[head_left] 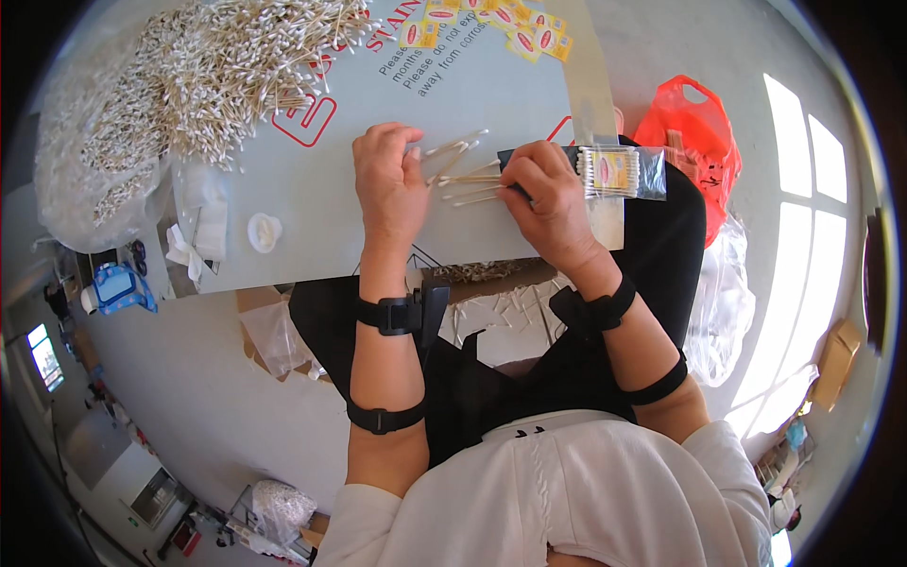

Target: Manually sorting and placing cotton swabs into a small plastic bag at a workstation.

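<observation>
Loose cotton swabs [470, 180] lie on the grey table board [350, 222] between my two hands. My left hand [385, 180] is beside their left ends, its fingers bent and the thumb apart from the index finger. Nothing shows in its grasp. My right hand [543, 198] is closed, thumb and fingers pinched at the right ends of a few swabs. Under and beside that hand lies a clear packet with a dark strip [652, 173], holding a row of swabs and a yellow label card [612, 172]. The palm side of the right fingers is hidden.
A large heap of cotton swabs [208, 71] on plastic covers the table's far left. Yellow label cards [539, 38] are scattered at the far edge. A small white dish [265, 232] stands front left. A red plastic bag [694, 142] sits right of the table.
</observation>
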Demonstrator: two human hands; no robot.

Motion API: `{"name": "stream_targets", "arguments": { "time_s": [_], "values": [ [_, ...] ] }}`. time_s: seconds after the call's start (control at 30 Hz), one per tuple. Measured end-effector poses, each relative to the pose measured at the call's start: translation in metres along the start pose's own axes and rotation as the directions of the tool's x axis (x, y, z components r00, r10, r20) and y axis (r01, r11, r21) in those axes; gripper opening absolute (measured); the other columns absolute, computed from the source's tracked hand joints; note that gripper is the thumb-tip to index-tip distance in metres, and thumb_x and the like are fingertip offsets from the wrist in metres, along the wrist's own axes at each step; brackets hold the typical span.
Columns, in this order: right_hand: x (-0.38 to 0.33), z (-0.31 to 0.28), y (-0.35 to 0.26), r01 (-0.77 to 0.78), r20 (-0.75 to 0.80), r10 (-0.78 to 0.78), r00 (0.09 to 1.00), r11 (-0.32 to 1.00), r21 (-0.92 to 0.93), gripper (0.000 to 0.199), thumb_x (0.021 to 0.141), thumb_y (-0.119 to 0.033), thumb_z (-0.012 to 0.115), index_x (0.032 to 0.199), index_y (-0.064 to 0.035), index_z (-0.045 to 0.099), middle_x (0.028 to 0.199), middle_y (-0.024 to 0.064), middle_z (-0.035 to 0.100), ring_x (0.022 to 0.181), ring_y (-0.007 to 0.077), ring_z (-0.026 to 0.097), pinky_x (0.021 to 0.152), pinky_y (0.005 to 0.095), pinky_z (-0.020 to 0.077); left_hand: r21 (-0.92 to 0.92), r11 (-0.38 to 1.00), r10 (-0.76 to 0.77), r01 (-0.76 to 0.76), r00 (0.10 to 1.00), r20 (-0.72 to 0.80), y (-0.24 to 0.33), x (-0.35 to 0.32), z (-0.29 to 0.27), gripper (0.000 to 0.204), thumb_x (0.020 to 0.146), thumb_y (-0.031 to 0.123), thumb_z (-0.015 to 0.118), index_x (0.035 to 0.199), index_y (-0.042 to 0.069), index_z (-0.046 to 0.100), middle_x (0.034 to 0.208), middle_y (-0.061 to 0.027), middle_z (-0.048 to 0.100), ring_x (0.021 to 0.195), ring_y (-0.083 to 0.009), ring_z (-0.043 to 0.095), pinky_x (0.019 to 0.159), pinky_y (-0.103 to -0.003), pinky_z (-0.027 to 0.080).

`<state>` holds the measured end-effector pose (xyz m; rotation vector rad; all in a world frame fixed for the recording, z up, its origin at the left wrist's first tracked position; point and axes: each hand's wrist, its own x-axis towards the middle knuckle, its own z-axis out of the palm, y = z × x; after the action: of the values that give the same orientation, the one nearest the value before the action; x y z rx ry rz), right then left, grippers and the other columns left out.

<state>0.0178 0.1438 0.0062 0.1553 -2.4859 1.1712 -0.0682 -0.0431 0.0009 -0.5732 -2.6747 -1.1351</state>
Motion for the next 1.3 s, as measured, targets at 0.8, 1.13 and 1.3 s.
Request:
{"name": "stream_targets", "arguments": {
  "time_s": [0.8, 1.13, 1.3],
  "values": [
    [-0.017, -0.004, 0.005, -0.327, -0.083, 0.371, 0.925, 0.888, 0.324, 0.014, 0.078, 0.008, 0.069, 0.085, 0.0004, 0.059, 0.081, 0.0057, 0.056, 0.066, 0.0142, 0.055, 0.059, 0.0263, 0.0459, 0.118, 0.991, 0.055, -0.067, 0.994, 0.097, -0.002, 0.019, -0.01, 0.019, 0.072, 0.001, 0.073, 0.085, 0.008, 0.061, 0.089, -0.0035, 0.059, 0.09, -0.027, 0.054, 0.08, -0.039, 0.044],
    [-0.013, 0.0, 0.004, -0.325, -0.085, 0.37, 0.925, 0.888, 0.325, 0.015, 0.078, 0.008, 0.068, 0.088, -0.0002, 0.061, 0.087, 0.0083, 0.059, 0.069, 0.0191, 0.059, 0.062, 0.0281, 0.0489, 0.038, 0.999, 0.012, -0.019, 0.984, 0.18, 0.015, -0.002, 0.002, 0.022, 0.064, 0.002, 0.079, 0.078, 0.01, 0.064, 0.082, -0.0016, 0.057, 0.087, -0.0255, 0.054, 0.078, -0.038, 0.046],
    [-0.004, 0.007, -0.001, -0.143, -0.078, 0.15, 0.986, 0.986, 0.087, 0.024, 0.074, 0.001, 0.072, 0.097, -0.0031, 0.065, 0.1, 0.0104, 0.06, 0.087, 0.0274, 0.059, 0.073, 0.0359, 0.0508, -0.05, 0.999, -0.004, 0.008, 0.998, 0.064, 0.009, -0.005, 0.003, 0.022, 0.065, 0.003, 0.079, 0.081, 0.01, 0.065, 0.087, -0.0022, 0.059, 0.09, -0.0261, 0.055, 0.079, -0.038, 0.047]
  ]
}}
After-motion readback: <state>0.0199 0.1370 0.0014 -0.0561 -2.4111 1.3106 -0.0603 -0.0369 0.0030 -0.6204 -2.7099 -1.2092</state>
